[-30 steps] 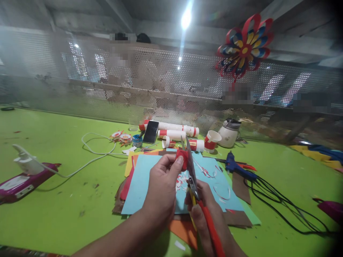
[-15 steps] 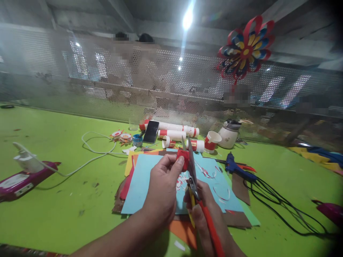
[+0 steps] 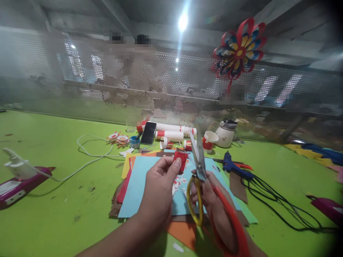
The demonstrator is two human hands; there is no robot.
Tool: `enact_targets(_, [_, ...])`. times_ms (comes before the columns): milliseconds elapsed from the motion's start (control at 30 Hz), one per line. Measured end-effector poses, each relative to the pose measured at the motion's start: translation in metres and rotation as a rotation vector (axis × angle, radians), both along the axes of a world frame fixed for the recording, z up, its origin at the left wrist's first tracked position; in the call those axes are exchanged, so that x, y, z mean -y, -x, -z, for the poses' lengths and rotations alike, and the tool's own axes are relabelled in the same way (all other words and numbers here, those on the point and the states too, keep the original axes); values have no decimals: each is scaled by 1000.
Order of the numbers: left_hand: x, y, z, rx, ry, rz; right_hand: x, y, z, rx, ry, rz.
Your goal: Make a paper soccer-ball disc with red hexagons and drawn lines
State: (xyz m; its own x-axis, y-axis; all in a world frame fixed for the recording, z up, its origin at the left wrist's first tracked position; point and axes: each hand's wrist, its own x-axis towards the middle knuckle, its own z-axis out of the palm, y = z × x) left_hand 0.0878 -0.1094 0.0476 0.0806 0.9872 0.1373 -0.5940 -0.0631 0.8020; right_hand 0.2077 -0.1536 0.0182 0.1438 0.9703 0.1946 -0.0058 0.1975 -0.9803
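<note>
Between thumb and fingers, my left hand (image 3: pixel 160 182) pinches a small piece of red paper (image 3: pixel 181 160) above the blue sheets. My right hand (image 3: pixel 217 200) grips a pair of scissors (image 3: pixel 198 157), with one red and one yellow handle. Their blades point up and away, slightly apart, to the right of the red piece and not touching it. Under both hands lies a stack of coloured paper with a light blue sheet (image 3: pixel 142 189) on top. Red and white paper scraps (image 3: pixel 178 185) are scattered on it.
Behind the paper stand paper cups (image 3: pixel 209 141), white tubes (image 3: pixel 171 136), a phone (image 3: pixel 148 133), a blue paint jar (image 3: pixel 134 142) and a kettle-like white container (image 3: pixel 225 134). A blue glue gun (image 3: pixel 232 165) with black cable lies right. A purple power strip (image 3: pixel 25 187) is left.
My right hand has drawn the scissors rightward, away from the red paper, and turned them so the yellow handle loop shows. My left hand keeps its pinch. The view has shifted slightly.
</note>
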Motion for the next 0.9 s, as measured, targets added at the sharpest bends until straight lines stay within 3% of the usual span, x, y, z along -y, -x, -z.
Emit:
enact_targets(233, [3, 0, 9, -121, -28, 96, -9, -18, -12, -147, -249, 48])
enact_targets(467, [5, -1, 10, -198, -44, 134, 3, -15, -14, -16, -407, 39])
enact_targets(900, [11, -5, 7, -239, -24, 190, -2, -19, -12, 89, -442, 35])
